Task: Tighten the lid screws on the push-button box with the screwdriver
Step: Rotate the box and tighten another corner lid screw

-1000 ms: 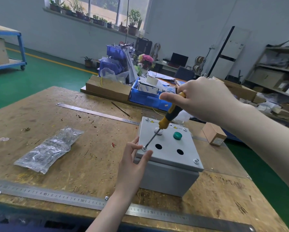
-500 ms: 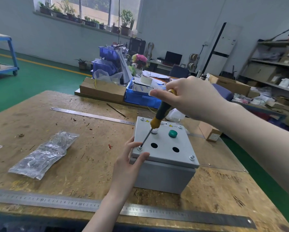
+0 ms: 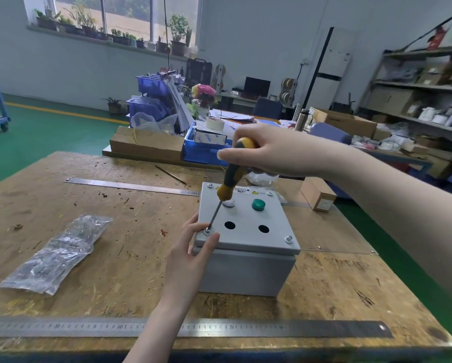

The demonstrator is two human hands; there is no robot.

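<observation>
A grey push-button box (image 3: 246, 268) stands on the wooden table (image 3: 130, 258), with a green button (image 3: 258, 204) and two empty holes in its lid. My right hand (image 3: 269, 151) grips the yellow-and-black screwdriver (image 3: 230, 179), tilted, its tip in the near-left lid screw (image 3: 207, 231). My left hand (image 3: 191, 258) rests against the box's near-left corner, thumb and forefinger on either side of that screw. Another screw (image 3: 288, 239) sits at the near-right corner, and two more at the far corners.
A clear plastic bag of parts (image 3: 54, 254) lies at the left. One steel ruler (image 3: 324, 328) runs along the front edge, another ruler (image 3: 130, 186) lies behind the box. A small cardboard box (image 3: 318, 196) sits at the right; blue bins (image 3: 204, 150) and cartons stand behind.
The view has shifted slightly. The screwdriver stays in the near-left screw and my right hand has turned a little on the handle. My left hand stays at the box corner.
</observation>
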